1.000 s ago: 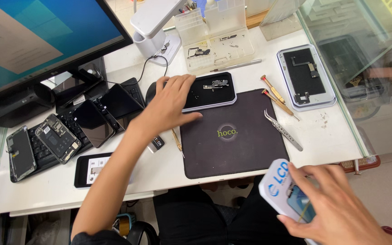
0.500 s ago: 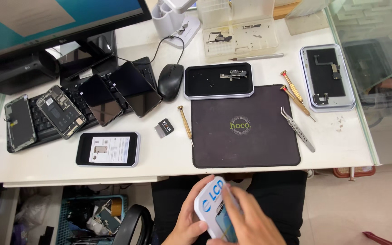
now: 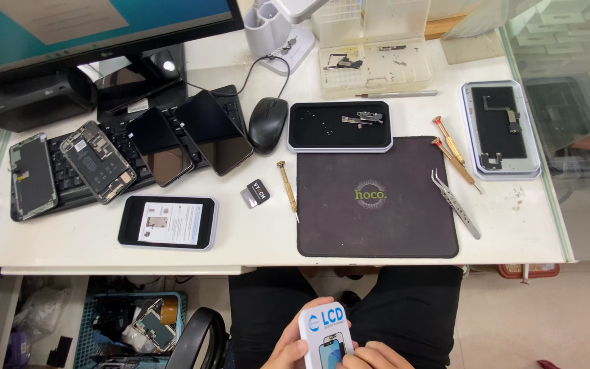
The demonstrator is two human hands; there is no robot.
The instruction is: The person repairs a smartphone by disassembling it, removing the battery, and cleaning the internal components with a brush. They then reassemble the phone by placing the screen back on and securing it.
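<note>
White desk (image 3: pixel 254 236) up top, cluttered with dark mat (image 3: pixel 377 198); below its edge, over lap, small white box (image 3: pixel 325 333), blue round logo, phone picture on front; left hand (image 3: pixel 293 345) and right hand (image 3: pixel 371 355) fingers curled shut around it.

The dark work mat (image 3: pixel 377 198) lies bare, open to a hand from the desk's front edge. Screwdriver (image 3: pixel 288 189) flanks its left, tweezers (image 3: pixel 455 203) its right, black parts tray (image 3: pixel 340 127) behind.
</note>
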